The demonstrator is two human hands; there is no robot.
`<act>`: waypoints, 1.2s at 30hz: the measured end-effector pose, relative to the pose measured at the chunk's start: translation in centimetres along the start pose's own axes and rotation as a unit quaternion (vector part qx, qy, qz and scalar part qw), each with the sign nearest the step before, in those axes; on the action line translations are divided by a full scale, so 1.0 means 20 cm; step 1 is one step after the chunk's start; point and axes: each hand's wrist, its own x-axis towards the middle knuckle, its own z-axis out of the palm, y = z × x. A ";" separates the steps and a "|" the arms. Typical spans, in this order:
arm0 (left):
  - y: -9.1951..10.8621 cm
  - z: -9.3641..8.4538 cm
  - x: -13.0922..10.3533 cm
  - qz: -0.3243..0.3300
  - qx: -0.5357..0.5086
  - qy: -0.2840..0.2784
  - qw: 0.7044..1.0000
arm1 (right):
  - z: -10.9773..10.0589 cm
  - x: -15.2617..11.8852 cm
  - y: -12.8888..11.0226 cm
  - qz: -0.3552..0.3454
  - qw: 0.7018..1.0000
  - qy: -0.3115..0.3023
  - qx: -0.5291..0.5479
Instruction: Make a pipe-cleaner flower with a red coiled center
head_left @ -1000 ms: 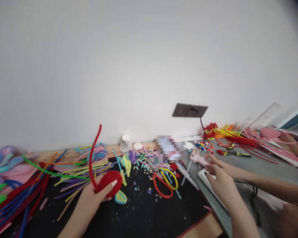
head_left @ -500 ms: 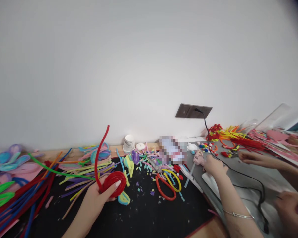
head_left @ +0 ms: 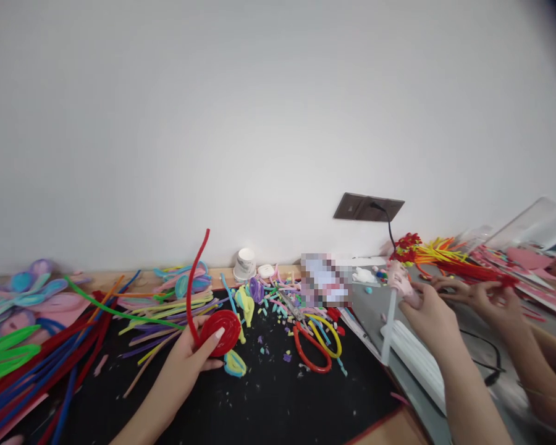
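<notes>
Wall (head_left: 269, 136) pale, outlet (head_left: 369, 207) right of paper cup (head_left: 245, 264). Black mat (head_left: 259, 408) in front of cup, grey tabletop (head_left: 375, 303) to its right. My left hand (head_left: 197, 346) pinches red coil (head_left: 220, 333), front-left of cup; right hand (head_left: 426, 312) closed round glue gun (head_left: 400, 281), right of cup.

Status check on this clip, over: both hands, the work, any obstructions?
Left hand holding red coil, one end sticking up. Right hand gripping glue gun. Scissors lie between; another person's hands close on the right.
</notes>
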 end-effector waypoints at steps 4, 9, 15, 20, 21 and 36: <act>-0.02 -0.01 0.01 0.012 0.001 -0.006 1.000 | -0.10 -0.12 -0.21 -0.051 0.983 -0.065 0.166; -0.04 -0.02 0.03 0.022 0.011 -0.037 0.999 | -0.08 -0.27 -0.52 -0.160 0.906 -0.227 0.320; -0.03 -0.03 0.05 0.033 -0.013 -0.073 0.997 | 0.04 -0.38 -0.76 -0.204 0.819 -0.355 0.403; -0.02 -0.05 0.05 0.056 0.006 -0.064 0.996 | 0.21 -0.43 -0.81 -0.151 0.763 -0.436 0.453; -0.02 -0.05 0.05 0.062 0.016 -0.058 0.996 | 0.23 -0.45 -0.81 -0.141 0.750 -0.451 0.464; -0.02 -0.04 0.03 0.076 0.049 -0.034 0.995 | 0.27 -0.59 -0.91 -0.114 0.732 -0.483 0.466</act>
